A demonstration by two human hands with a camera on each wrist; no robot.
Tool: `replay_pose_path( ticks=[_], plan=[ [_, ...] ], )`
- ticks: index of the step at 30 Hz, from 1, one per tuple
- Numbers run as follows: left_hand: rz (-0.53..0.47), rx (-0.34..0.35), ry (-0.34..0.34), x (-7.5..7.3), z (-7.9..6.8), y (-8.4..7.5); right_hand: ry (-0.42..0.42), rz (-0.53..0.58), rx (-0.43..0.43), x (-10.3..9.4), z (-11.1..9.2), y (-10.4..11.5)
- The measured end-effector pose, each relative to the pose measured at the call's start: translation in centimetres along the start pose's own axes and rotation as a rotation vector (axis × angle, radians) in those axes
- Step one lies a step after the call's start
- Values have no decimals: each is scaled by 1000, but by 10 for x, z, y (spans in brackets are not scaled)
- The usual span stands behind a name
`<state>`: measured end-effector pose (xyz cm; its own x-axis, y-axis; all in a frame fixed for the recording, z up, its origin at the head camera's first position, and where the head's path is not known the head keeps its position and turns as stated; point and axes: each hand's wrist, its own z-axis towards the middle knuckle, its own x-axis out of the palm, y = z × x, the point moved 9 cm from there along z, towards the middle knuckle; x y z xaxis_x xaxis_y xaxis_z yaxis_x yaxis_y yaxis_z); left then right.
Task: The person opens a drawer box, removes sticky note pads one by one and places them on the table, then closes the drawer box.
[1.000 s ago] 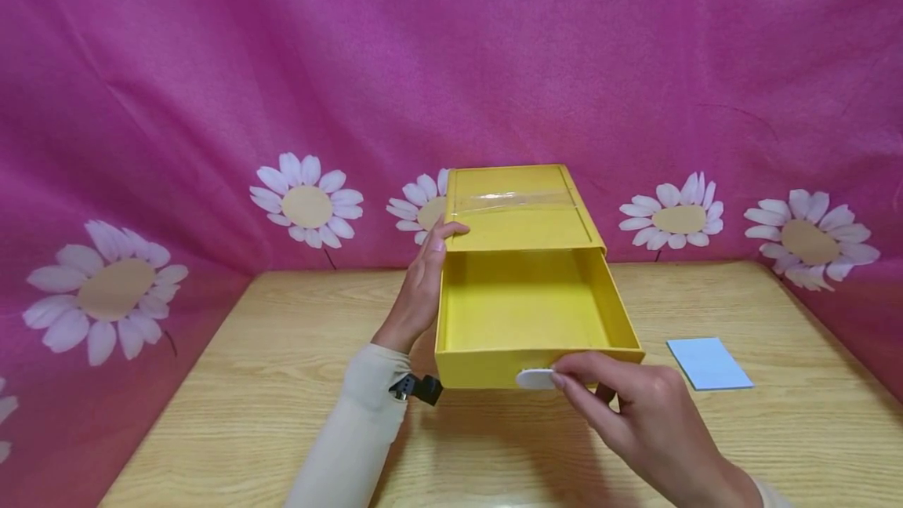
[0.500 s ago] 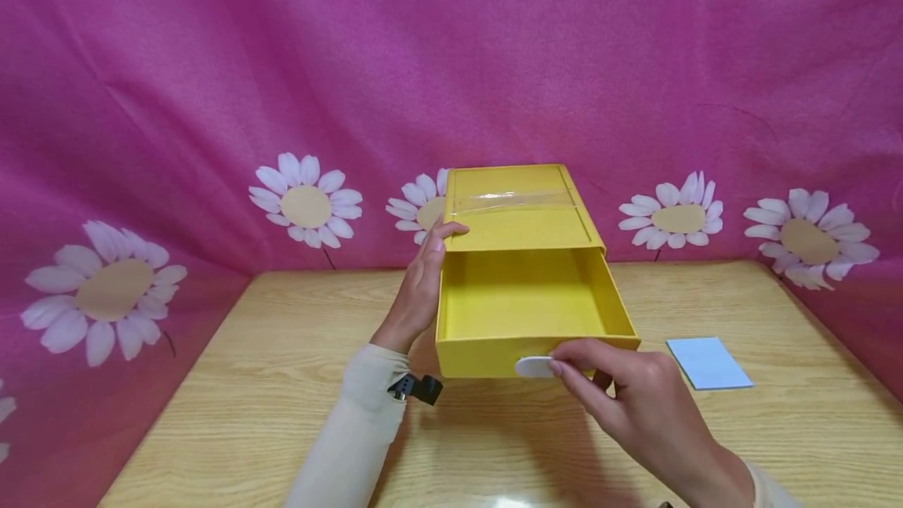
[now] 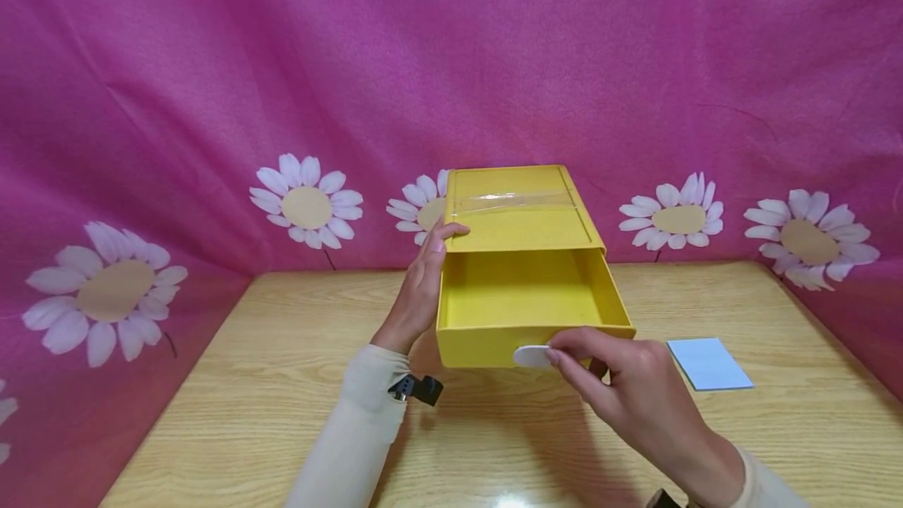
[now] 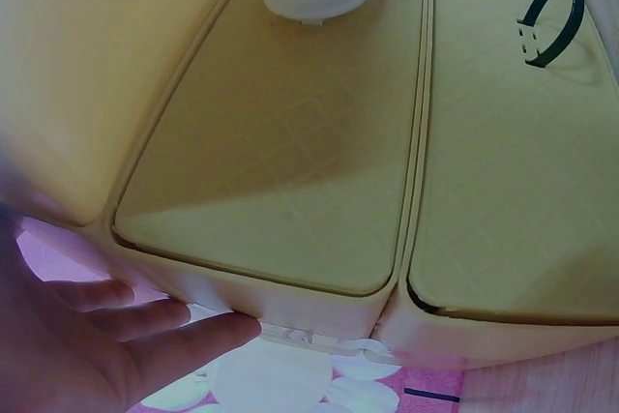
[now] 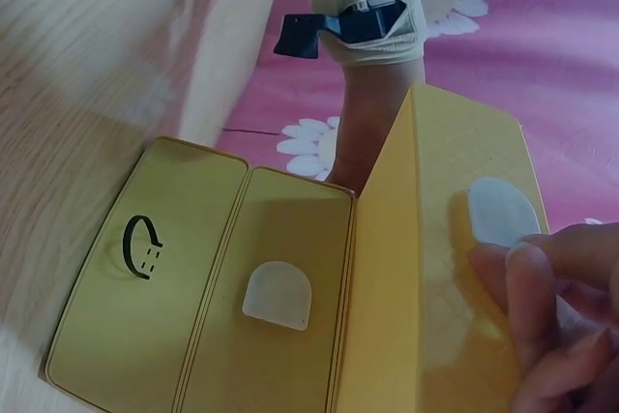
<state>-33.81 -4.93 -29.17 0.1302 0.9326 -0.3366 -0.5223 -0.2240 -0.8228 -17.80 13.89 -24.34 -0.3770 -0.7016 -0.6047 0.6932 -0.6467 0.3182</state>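
A yellow drawer unit stands on the table, its top drawer pulled partway out, with nothing visible inside. My right hand pinches the white handle tab on that drawer's front between thumb and fingers. Against the unit's left side rests my left hand, one finger reaching over the top edge. In the left wrist view its fingers lie extended along the side wall. Two lower drawers stay closed: the middle one has a white tab, the bottom one a black loop handle.
A light blue pad of paper lies on the wooden table to the right of the unit. Clear tape crosses the unit's top. Behind hangs a pink cloth printed with white daisies. A black strap circles my left wrist.
The top drawer has slid a little way inward, away from me, with my right hand following on its tab. My left hand has kept its place on the unit's side.
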Motion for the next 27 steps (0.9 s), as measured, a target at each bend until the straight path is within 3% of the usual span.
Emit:
replay_pose_path(
  ticks=[5, 14, 27],
  plan=[
    [25, 2, -5, 0, 0, 1, -14, 3, -12, 1, 3, -4],
    [36, 10, -10, -1, 0, 0, 35, 7, 47, 6, 10, -12],
    [60, 11, -11, -2, 0, 0, 13, 10, 66, 11, 20, -25]
  ],
)
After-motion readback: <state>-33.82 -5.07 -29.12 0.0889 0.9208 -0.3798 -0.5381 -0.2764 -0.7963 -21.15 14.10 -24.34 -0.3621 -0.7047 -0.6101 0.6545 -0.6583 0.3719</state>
